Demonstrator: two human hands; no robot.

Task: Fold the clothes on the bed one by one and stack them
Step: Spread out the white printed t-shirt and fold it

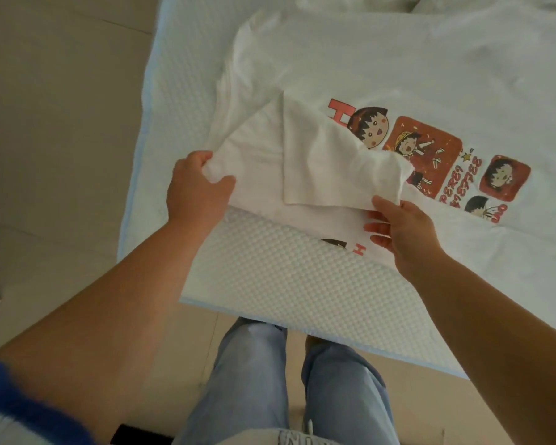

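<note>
The white cotton T-shirt with red-and-black cartoon prints (398,91) lies spread on the bed, its long axis running from the near left corner away to the far right. Its near edge is lifted off the mattress and turned over toward the print, so the folded flap points up and right across the cartoon panels. The left hand (196,187) pinches the flap's left corner, thumb on top and fingers (206,157) curled under the cloth. The right hand (398,229) holds the flap's right corner between thumb and loosely spread fingers. Both hands sit at the shirt's near edge, roughly equally close; the fold would likely carry on away from the person. Underneath lies the white quilted, blue-edged mattress pad (270,284); more white cloth (350,1) is bunched at the far edge.
</note>
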